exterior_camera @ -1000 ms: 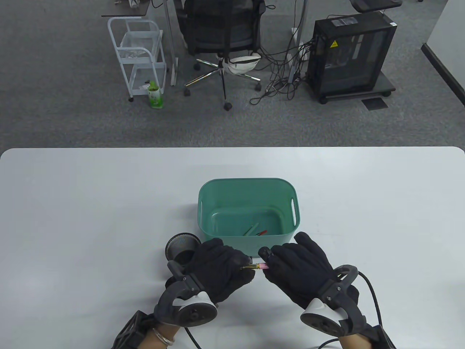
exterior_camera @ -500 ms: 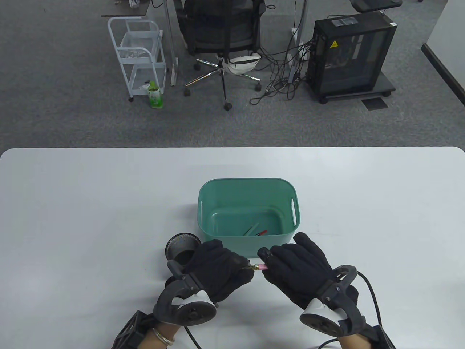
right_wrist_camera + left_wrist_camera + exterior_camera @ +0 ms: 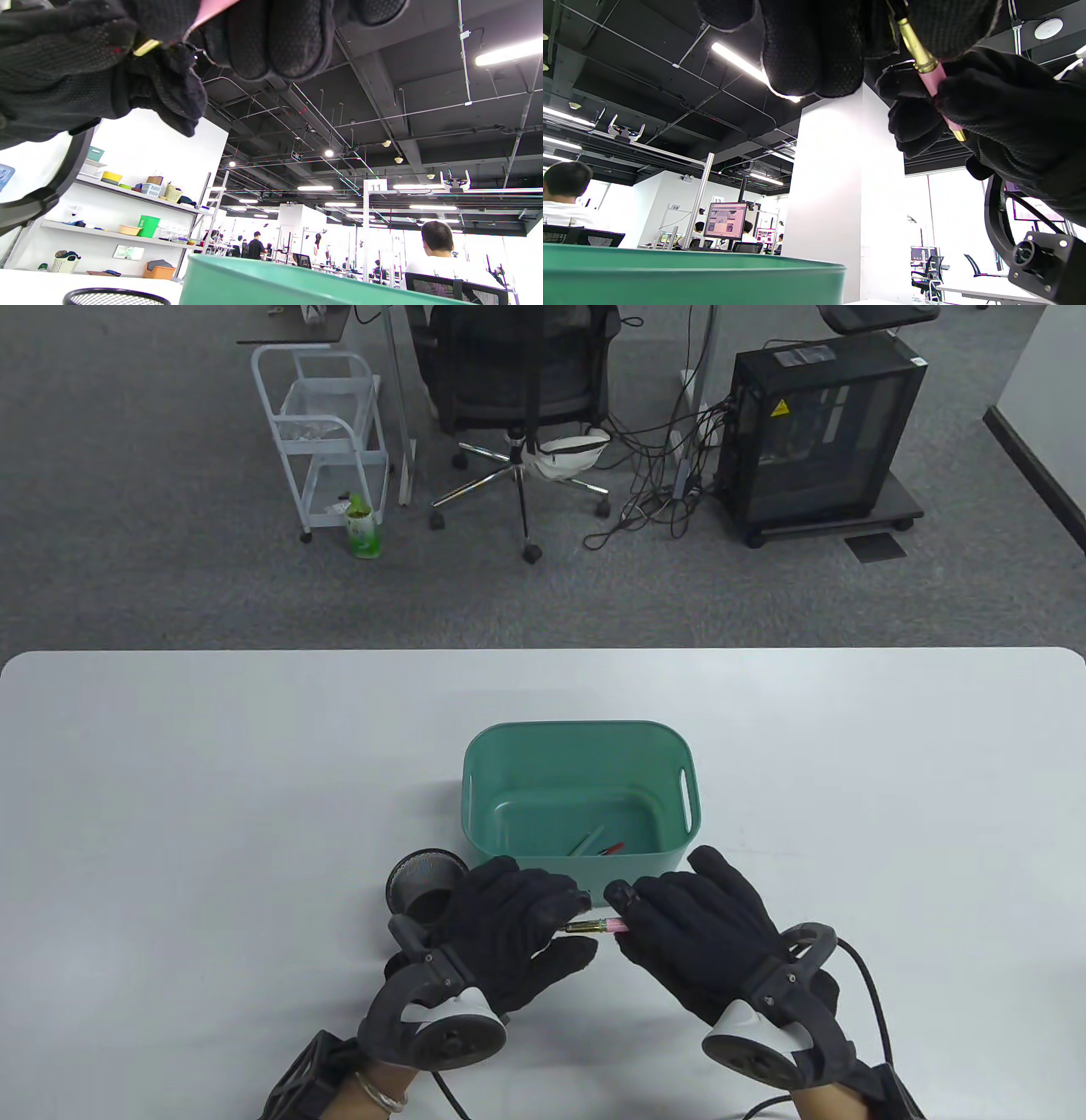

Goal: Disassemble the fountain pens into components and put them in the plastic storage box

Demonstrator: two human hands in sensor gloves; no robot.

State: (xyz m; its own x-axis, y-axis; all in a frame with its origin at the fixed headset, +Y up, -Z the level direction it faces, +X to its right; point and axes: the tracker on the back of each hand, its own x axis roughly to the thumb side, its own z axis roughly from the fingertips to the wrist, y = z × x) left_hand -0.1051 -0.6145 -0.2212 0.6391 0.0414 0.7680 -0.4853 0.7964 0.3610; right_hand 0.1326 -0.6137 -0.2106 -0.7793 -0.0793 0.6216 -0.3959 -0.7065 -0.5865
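Pink pen held between both hands, just in front of the green box.

The left hand (image 3: 517,929) pinches the gold metal end and the right hand (image 3: 687,933) wraps the pink barrel of the fountain pen (image 3: 598,927): a light, stiff, slick little tube, best gripped either side of its gold ring. The smooth, round-cornered plastic storage box (image 3: 679,768) sits on the worktop (image 3: 212,780).

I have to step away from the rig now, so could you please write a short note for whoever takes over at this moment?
Left hand pinches the gold front end of the pink pen; right hand grips its pink barrel. The pen is held level between them, just in front of the green storage box.
Done: a few pen parts already lie in the box.
Left: separate this pen and drop its pieces in. Whether the black mesh cup, left of the box, holds more pens cannot be seen.
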